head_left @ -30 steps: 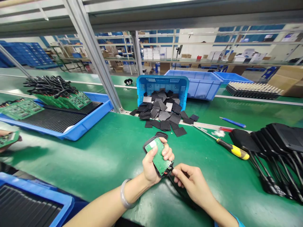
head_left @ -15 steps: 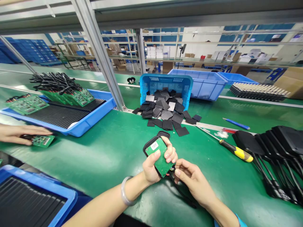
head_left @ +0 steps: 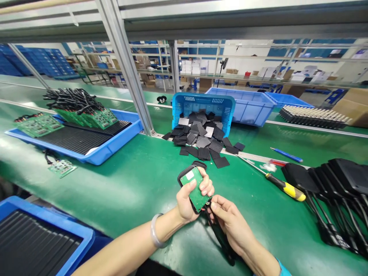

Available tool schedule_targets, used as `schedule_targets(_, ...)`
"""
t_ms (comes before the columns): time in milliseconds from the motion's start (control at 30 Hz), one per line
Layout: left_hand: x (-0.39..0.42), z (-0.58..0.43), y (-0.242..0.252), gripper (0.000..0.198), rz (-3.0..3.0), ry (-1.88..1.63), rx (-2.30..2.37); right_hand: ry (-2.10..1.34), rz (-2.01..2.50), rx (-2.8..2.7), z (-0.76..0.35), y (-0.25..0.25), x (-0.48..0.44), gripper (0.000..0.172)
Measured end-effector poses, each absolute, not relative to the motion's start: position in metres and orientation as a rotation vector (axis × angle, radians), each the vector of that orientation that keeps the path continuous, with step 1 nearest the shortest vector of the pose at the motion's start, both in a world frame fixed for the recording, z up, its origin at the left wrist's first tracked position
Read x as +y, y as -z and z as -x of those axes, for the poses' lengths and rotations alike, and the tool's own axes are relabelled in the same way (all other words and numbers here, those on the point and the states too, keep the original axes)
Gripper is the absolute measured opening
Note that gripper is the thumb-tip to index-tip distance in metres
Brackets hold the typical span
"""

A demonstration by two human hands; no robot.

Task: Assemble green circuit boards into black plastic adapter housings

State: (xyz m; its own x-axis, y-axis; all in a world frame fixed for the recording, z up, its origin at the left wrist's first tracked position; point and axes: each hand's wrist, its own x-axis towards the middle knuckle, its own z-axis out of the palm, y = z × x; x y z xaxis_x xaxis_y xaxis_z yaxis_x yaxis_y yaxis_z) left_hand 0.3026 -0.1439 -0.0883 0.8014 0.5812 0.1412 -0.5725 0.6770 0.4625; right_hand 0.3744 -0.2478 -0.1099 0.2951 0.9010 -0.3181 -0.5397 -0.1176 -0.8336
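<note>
In the head view, the left hand [head_left: 193,197] is clamped around a green rectangular circuit board [head_left: 198,197] seated in a black, round-cornered plastic housing [head_left: 180,178], its thumb laid across the board's face and its fingers curled over the far edge. Held above the green, glossy tabletop [head_left: 135,184], the board lies tilted, its long axis slanting from upper left, the end with the white rectangular label [head_left: 190,175], down to lower right. That lower end is the one that matters: short, thin red wires [head_left: 203,209] show there, a thick black cable [head_left: 220,238] trails down from it, and the right hand [head_left: 230,218] sits just beside it, clearly the nearer hand. Its thumb and fingertips are gathered at the wires, but whether they pinch a wire or the cable, I cannot tell.
</note>
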Motion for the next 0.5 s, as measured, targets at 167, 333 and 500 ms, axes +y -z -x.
schedule_targets(167,-0.136,-0.303,0.087,0.031,-0.487,-0.676,0.009,-0.641,1.505,-0.849,-0.38,0.108,-0.254,0.035)
schedule_targets(333,-0.134,-0.307,0.094,0.027,-0.405,-0.743,0.087,0.288,1.646,-1.648,-0.384,0.11,-0.259,0.015)
schedule_targets(500,-0.141,-0.308,0.095,0.025,-0.36,-0.813,0.112,0.583,1.717,-1.765,-0.372,0.121,-0.261,0.009)
